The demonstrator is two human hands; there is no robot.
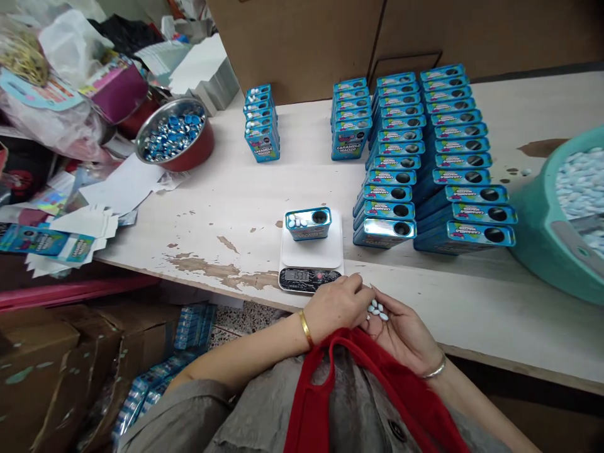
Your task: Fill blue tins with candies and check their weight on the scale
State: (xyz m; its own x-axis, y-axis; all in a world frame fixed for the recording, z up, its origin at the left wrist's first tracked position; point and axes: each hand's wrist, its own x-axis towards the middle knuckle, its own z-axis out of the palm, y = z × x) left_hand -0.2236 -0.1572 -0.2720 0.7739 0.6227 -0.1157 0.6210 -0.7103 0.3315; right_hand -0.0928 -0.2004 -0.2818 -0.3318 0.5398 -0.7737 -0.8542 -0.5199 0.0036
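A blue tin (307, 225) stands on a white digital scale (311, 255), its round hole open and a few white candies lying on its top. The scale's display looks like 1537. My right hand (406, 333) is palm up, cupped around several white candies (378, 310). My left hand (337, 306), with a gold bangle at the wrist, is over the candies' left side near the scale's front edge. Its fingers are bent together, and whether they pinch a candy is hidden.
Rows of blue tins (387, 228) stand right of the scale; a short row with candies on top (262, 141) stands at the back left. A bowl of caps (177, 138) is at the left, a teal tub of candies (547, 233) at the right.
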